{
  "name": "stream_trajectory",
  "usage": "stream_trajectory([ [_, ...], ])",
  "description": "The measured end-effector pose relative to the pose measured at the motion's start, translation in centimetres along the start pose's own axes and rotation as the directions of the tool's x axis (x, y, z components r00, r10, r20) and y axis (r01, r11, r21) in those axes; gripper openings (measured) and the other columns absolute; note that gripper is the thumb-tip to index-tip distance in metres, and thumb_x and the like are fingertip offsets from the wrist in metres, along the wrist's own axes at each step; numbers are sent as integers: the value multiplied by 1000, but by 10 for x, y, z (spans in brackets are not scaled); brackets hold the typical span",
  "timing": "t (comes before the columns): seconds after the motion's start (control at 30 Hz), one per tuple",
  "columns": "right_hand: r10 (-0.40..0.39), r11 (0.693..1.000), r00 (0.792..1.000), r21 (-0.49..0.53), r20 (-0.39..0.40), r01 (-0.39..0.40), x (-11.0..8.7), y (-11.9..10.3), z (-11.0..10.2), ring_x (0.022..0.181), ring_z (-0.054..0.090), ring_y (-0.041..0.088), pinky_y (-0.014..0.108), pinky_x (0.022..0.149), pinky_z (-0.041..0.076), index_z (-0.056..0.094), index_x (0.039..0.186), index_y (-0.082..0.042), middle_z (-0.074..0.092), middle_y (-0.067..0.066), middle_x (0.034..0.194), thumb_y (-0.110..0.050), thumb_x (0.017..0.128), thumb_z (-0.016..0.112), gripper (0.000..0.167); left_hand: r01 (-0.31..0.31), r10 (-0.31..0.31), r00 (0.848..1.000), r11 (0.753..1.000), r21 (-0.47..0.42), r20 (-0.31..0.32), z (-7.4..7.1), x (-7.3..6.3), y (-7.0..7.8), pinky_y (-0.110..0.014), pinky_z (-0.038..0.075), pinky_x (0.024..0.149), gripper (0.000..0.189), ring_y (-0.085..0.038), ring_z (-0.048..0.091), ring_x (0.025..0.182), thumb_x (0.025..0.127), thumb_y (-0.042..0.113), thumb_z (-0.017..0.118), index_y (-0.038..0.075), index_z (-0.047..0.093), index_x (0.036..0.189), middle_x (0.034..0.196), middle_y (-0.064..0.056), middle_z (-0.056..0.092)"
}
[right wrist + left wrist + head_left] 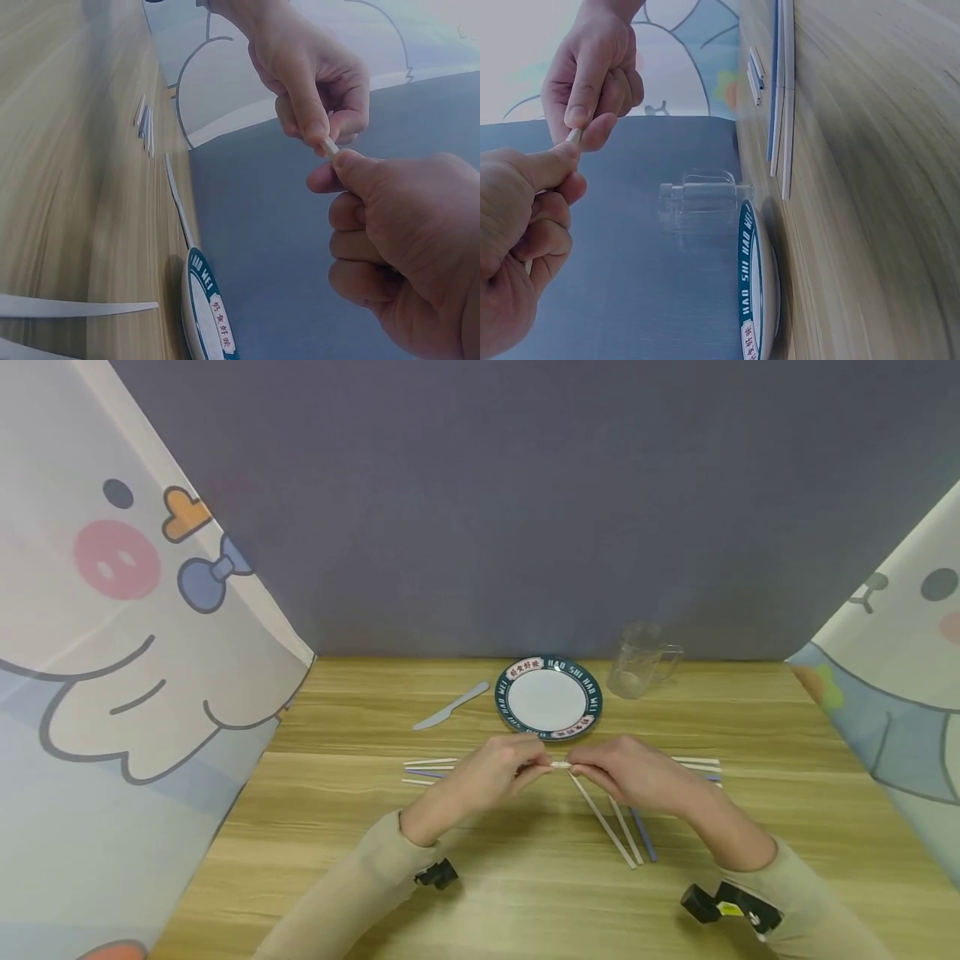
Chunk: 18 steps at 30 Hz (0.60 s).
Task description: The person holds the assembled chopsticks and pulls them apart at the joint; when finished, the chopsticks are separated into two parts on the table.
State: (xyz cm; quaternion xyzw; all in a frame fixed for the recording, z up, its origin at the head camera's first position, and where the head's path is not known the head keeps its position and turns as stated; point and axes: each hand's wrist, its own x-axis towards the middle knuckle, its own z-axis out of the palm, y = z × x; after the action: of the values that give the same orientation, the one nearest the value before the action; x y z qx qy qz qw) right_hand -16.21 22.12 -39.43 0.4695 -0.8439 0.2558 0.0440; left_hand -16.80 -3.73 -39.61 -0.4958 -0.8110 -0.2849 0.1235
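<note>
Both hands meet above the wooden table, just in front of a plate. A thin white straw-like stick spans the small gap between their fingertips. My left hand pinches it between thumb and forefinger, the other fingers curled in. From the opposite side my right hand pinches the stick too. Most of the stick is hidden inside the hands; a short pale piece shows in the right wrist view. Below the right hand, two white sticks and a blue one lie fanned on the table.
The green-rimmed plate stands behind the hands. A light-coloured knife lies left of it, and a clear handled cup stands to its right. More white and blue sticks lie left of the hands; others lie right.
</note>
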Motion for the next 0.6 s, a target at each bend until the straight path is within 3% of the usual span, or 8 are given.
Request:
stream_trajectory([
  [0.6, -54, 998, 999, 25, 4, 54, 2, 4, 0, 64, 28, -9, 12, 56, 34, 52, 86, -22, 28, -16, 70, -3, 105, 62, 29, 5, -5, 1000, 1000, -9, 12, 3, 0, -2, -10, 52, 69, 7, -8, 66, 76, 98, 6, 75, 6, 73, 91, 88, -2, 73],
])
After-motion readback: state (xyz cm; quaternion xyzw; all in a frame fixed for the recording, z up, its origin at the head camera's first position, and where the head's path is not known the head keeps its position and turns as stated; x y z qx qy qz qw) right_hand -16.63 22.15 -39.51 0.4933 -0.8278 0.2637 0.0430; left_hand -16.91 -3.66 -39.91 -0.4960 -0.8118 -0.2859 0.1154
